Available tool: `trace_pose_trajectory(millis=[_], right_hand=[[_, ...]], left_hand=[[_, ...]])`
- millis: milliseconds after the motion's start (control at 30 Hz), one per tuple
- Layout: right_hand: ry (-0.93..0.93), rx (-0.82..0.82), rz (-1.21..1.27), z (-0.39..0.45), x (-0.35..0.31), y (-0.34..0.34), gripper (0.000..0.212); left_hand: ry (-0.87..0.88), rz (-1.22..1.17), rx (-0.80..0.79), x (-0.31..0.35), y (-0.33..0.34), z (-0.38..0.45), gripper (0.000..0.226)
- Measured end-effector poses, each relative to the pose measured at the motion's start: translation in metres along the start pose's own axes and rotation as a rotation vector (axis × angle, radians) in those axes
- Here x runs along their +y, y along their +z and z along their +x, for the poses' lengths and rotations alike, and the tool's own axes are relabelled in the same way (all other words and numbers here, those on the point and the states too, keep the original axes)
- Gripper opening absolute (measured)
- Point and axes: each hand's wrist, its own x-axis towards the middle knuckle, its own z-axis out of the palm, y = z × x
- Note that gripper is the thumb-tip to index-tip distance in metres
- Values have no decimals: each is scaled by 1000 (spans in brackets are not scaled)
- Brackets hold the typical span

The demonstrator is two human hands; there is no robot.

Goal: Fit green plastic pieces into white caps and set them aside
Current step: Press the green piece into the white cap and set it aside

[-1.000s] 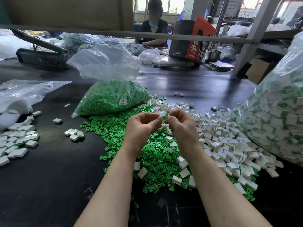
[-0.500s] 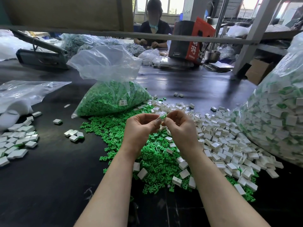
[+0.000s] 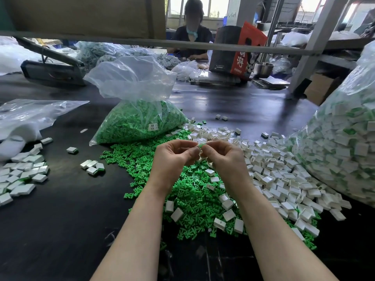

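I see my left hand [image 3: 172, 157] and my right hand [image 3: 224, 157] raised together over the middle of the dark table [image 3: 60, 209], fingertips meeting. Between them they pinch a white cap [image 3: 199, 154] with a green plastic piece [image 3: 201, 145] showing at its top edge; how far the piece is seated I cannot tell, since the fingers cover most of it.

Under my hands lies the loose heap of green pieces [image 3: 188, 197], with a few white caps scattered on it. To the right of that heap spreads the pile of empty white caps [image 3: 274, 175], touching it along the edge. Just beyond the heap, to the far left of my hands, stands an open clear bag of green pieces [image 3: 140, 120]. At the far right a large clear bag of assembled caps [image 3: 345, 142] bulges against the cap pile.

On the left, near the table edge, sits a cluster of finished caps [image 3: 20, 177], and a smaller group of four [image 3: 92, 166] lies between it and the green heap. A crumpled clear bag [image 3: 26, 116] lies at the far left. Across the table another person [image 3: 191, 35] sits beside a red and black carton [image 3: 235, 51].
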Motion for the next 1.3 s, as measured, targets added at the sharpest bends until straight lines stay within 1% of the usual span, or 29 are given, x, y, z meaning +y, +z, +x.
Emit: trace_pose_trajectory(millis=[133,300,500,767,933,1100,1300], right_hand=[[26,-48,25,0,0,-4,10],[14,-84,-70,0,0,-7,7],[27,-141,-177,-3,5,-11,5],[31,-190,-231,-1,9,-14,11],[34,-201,-251,-1,11,-15,8],[31,-211,-284,0,12,-15,10],[21,-220,-304,0,15,-15,4]], left_hand=[[26,62,-6,1,0,-1,9],[41,130,-16,-1,0,-1,10],[17,214,-53,-11,-3,-1,9],[17,254,-89,-11,-5,-3,14],[29,280,-89,-11,-5,-3,17],[33,301,-80,-14,-5,-2,18],[43,336,-102,-15,-7,-1,19]])
